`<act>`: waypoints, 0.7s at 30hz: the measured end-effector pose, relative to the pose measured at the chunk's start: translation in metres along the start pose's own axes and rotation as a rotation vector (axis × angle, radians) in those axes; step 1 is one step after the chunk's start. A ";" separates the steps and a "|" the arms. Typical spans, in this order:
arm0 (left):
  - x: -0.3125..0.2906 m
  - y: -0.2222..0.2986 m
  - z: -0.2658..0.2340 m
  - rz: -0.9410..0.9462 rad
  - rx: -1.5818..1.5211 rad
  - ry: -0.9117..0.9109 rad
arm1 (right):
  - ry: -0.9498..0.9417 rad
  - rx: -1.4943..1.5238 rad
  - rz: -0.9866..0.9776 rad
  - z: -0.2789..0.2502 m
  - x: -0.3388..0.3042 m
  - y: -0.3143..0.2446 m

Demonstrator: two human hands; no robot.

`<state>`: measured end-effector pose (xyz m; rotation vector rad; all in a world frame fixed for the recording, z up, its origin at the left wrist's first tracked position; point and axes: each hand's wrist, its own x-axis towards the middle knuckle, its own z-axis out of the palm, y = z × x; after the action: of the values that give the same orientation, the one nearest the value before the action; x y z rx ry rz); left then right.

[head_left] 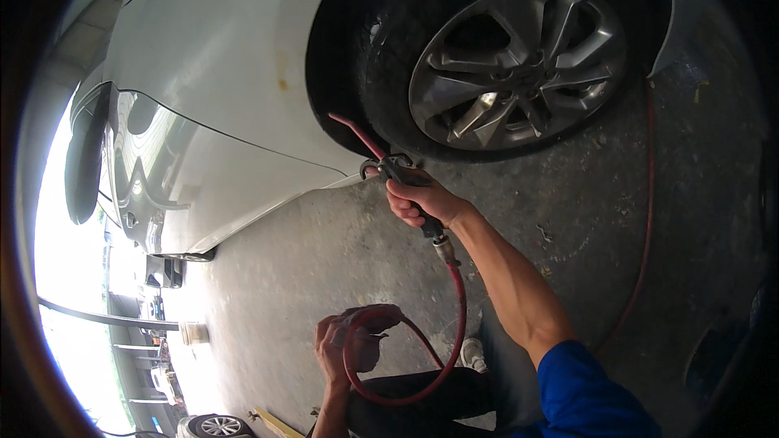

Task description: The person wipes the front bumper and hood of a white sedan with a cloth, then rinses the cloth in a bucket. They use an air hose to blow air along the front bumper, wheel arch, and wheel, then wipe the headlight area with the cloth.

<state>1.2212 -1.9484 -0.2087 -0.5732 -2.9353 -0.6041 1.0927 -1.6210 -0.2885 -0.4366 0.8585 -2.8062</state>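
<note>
My right hand (426,197) is wrapped round the black grip of an air blow gun (398,169). Its thin red nozzle points up and left, in front of the dark wheel arch and beside the tyre (381,57). A red air hose (462,300) runs from the metal coupling under the grip and loops down past my left hand. Lower down, my left hand (331,350) is closed on a dark, crumpled sheet (369,345), either cloth or sandpaper; I cannot tell which. The hose loop passes in front of it and covers part of it.
A pale car body (227,49) with a brownish spot fills the upper left, its alloy wheel (519,73) at the upper right. More red hose (649,195) lies across the concrete floor (276,268). Another car's wheel (221,425) shows at the bottom left, near a yellow strip (276,423).
</note>
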 end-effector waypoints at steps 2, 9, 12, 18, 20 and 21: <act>0.005 0.010 0.000 0.037 0.020 -0.019 | 0.075 -0.088 0.071 0.003 0.000 0.000; 0.015 0.028 -0.005 0.093 0.038 -0.130 | 0.251 -0.261 0.102 0.027 0.005 0.010; 0.014 0.025 -0.003 0.059 0.058 -0.129 | 0.354 -0.678 -0.097 0.023 0.013 0.029; 0.001 -0.013 0.008 -0.110 0.059 -0.010 | 0.445 -0.870 -0.286 0.040 0.008 0.035; 0.000 -0.017 0.008 -0.139 0.061 0.016 | 0.446 -0.867 -0.296 0.052 0.005 0.024; 0.000 -0.016 0.006 -0.129 0.067 0.012 | 0.437 -0.861 -0.306 0.057 0.002 0.017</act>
<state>1.2152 -1.9594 -0.2197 -0.3750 -2.9855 -0.5171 1.1105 -1.6650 -0.2529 -0.0338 2.2746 -2.6717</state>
